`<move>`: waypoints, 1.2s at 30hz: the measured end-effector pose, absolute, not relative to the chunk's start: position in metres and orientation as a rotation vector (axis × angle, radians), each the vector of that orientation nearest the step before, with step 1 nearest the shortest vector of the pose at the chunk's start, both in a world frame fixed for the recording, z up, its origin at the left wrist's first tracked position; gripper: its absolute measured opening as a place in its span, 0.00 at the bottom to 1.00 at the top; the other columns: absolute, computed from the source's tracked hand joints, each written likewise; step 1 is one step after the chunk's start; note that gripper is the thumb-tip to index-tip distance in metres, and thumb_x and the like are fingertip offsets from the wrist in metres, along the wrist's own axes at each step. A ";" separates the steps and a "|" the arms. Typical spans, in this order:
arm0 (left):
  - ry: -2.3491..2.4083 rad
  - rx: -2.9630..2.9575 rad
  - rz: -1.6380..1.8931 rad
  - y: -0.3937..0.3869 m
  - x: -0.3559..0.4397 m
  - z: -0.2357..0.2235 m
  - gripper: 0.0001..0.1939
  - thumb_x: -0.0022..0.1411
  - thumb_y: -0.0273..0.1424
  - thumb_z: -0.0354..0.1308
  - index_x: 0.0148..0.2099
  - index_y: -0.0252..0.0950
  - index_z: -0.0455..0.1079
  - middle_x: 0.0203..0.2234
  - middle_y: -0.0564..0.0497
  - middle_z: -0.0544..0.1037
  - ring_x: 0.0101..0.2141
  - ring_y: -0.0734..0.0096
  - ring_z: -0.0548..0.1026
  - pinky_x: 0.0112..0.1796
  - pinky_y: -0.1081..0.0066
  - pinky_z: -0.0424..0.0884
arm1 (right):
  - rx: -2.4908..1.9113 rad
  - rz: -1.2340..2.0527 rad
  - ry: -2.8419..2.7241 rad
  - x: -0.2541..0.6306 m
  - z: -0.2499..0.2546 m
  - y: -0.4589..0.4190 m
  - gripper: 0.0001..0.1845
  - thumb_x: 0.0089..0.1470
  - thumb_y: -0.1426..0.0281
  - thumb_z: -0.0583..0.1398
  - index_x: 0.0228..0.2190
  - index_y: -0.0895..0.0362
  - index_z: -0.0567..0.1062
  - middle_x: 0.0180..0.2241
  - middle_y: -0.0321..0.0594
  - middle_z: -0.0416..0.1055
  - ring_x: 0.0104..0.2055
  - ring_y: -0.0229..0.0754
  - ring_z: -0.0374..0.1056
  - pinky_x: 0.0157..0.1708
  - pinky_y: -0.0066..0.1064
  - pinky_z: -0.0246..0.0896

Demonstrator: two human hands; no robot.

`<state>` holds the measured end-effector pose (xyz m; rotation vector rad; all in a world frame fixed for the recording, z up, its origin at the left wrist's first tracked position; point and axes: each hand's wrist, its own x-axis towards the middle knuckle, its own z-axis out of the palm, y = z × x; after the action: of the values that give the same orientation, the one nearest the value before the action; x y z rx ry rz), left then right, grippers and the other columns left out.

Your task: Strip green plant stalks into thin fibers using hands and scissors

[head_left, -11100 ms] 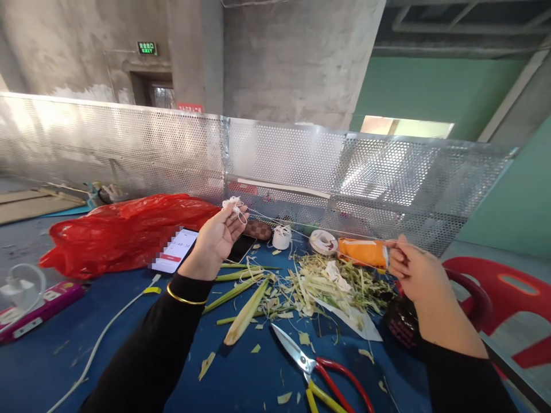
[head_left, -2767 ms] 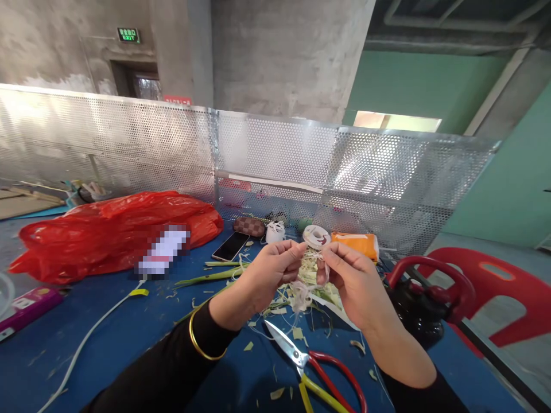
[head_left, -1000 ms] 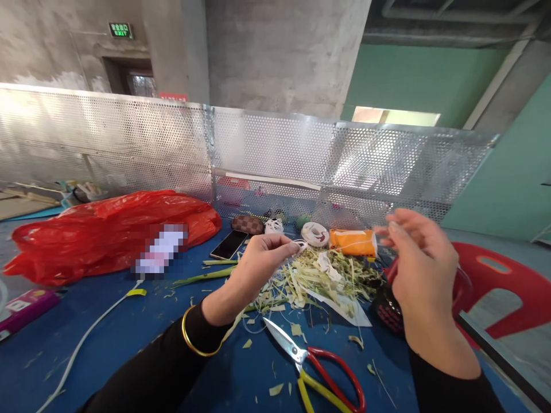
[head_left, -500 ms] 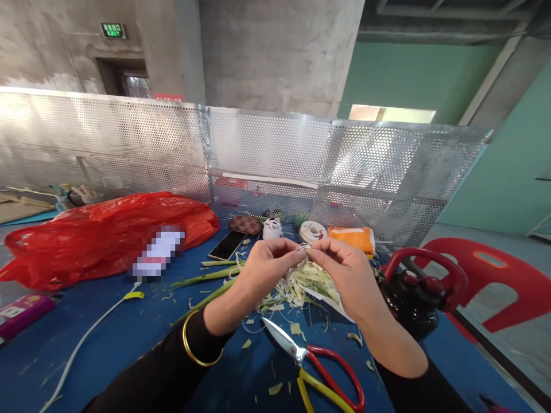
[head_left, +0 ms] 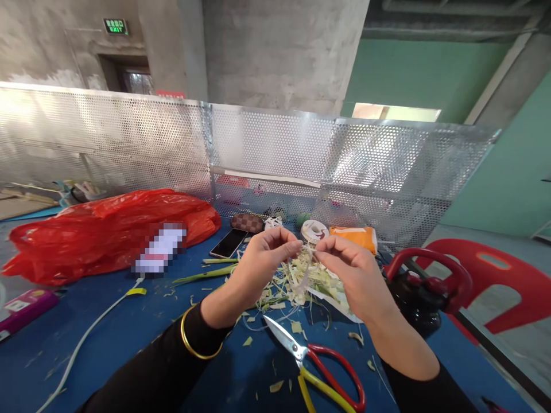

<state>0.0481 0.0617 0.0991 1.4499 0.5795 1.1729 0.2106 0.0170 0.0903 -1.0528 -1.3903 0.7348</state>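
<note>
Thumb and fingers of my left hand (head_left: 267,255) are pinched on a thin white thread (head_left: 308,247). The other side of it is pinched by my right hand (head_left: 344,258), a short gap away. Below the thread hangs a pale, blurred strip (head_left: 305,278); whether it is tied to the thread I cannot tell. Under both hands lies a heap of pale green and white plant shreds (head_left: 321,275), partly on a white sheet. Nearer to me, scissors (head_left: 297,350) with one red and one yellow handle rest on the blue table (head_left: 241,378).
At the left lie a red plastic bag (head_left: 107,229), a phone on a white cable (head_left: 92,330) and a purple box (head_left: 28,312). Behind my hands are a dark phone (head_left: 229,244), a checkered case (head_left: 247,222), a ribbon roll (head_left: 314,230) and an orange packet (head_left: 355,238). A dark jug (head_left: 415,301) stands right.
My hands have drawn slightly apart, and the thread between them is pulled straighter. The whole view has shifted a little. The scissors stay in place.
</note>
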 end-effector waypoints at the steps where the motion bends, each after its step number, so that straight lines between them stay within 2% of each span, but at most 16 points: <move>1: 0.574 1.421 1.167 0.063 0.047 0.100 0.09 0.54 0.32 0.62 0.27 0.34 0.67 0.21 0.55 0.69 0.25 0.78 0.64 0.31 0.74 0.60 | -1.018 0.782 -1.353 0.211 0.092 0.017 0.04 0.51 0.69 0.62 0.25 0.54 0.74 0.25 0.33 0.65 0.29 0.38 0.59 0.31 0.31 0.54; 5: 0.575 1.359 1.158 0.067 0.045 0.099 0.09 0.53 0.32 0.62 0.27 0.34 0.67 0.21 0.56 0.70 0.25 0.79 0.65 0.30 0.75 0.59 | -0.897 0.894 -1.215 0.212 0.095 0.017 0.04 0.48 0.70 0.62 0.23 0.54 0.74 0.25 0.34 0.66 0.30 0.38 0.61 0.33 0.31 0.56; 11: 0.547 1.323 1.100 0.062 0.049 0.097 0.10 0.53 0.33 0.63 0.27 0.34 0.67 0.21 0.55 0.71 0.25 0.78 0.66 0.30 0.74 0.59 | -0.919 0.981 -1.223 0.205 0.091 0.019 0.05 0.48 0.67 0.66 0.31 0.54 0.76 0.25 0.34 0.69 0.29 0.37 0.64 0.33 0.31 0.60; 17: 0.555 1.292 1.096 0.061 0.050 0.096 0.10 0.54 0.34 0.62 0.28 0.33 0.67 0.19 0.55 0.69 0.21 0.79 0.64 0.27 0.75 0.58 | -0.910 0.984 -1.347 0.203 0.088 0.020 0.07 0.51 0.64 0.65 0.29 0.54 0.77 0.26 0.35 0.71 0.29 0.37 0.66 0.33 0.31 0.61; 20: 0.558 1.303 1.098 0.063 0.050 0.094 0.11 0.54 0.35 0.63 0.28 0.34 0.67 0.18 0.57 0.68 0.21 0.80 0.63 0.26 0.75 0.58 | -0.992 0.905 -1.400 0.202 0.087 0.020 0.06 0.49 0.65 0.66 0.27 0.54 0.76 0.23 0.33 0.71 0.27 0.37 0.65 0.30 0.30 0.59; 24: 0.556 1.297 1.097 0.063 0.050 0.094 0.12 0.54 0.36 0.63 0.28 0.34 0.66 0.19 0.57 0.68 0.20 0.81 0.62 0.25 0.76 0.58 | -1.068 0.784 -1.459 0.200 0.088 0.020 0.09 0.53 0.67 0.63 0.23 0.54 0.73 0.21 0.33 0.70 0.26 0.37 0.64 0.30 0.31 0.58; 26: 0.569 1.284 1.096 0.063 0.049 0.096 0.13 0.54 0.37 0.63 0.29 0.34 0.66 0.19 0.57 0.67 0.18 0.83 0.60 0.22 0.76 0.54 | -1.054 0.788 -1.435 0.200 0.089 0.020 0.10 0.53 0.66 0.62 0.23 0.54 0.72 0.20 0.33 0.69 0.26 0.37 0.63 0.30 0.31 0.58; 30: 0.571 1.248 1.079 0.061 0.049 0.098 0.14 0.54 0.38 0.63 0.28 0.34 0.64 0.16 0.60 0.61 0.15 0.86 0.49 0.18 0.75 0.40 | -1.001 0.851 -1.393 0.200 0.090 0.020 0.12 0.54 0.66 0.61 0.21 0.54 0.71 0.19 0.32 0.68 0.25 0.37 0.63 0.30 0.31 0.57; 36: 0.585 1.218 1.123 0.065 0.047 0.099 0.15 0.55 0.37 0.63 0.27 0.35 0.62 0.17 0.60 0.59 0.16 0.86 0.48 0.18 0.75 0.39 | -0.925 0.917 -1.386 0.201 0.088 0.020 0.12 0.56 0.65 0.61 0.22 0.55 0.71 0.20 0.33 0.68 0.26 0.36 0.62 0.31 0.30 0.56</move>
<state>0.0468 0.0646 0.0990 1.2177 0.5845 1.1234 0.2013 0.0198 0.0877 -0.9253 -1.3857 0.9171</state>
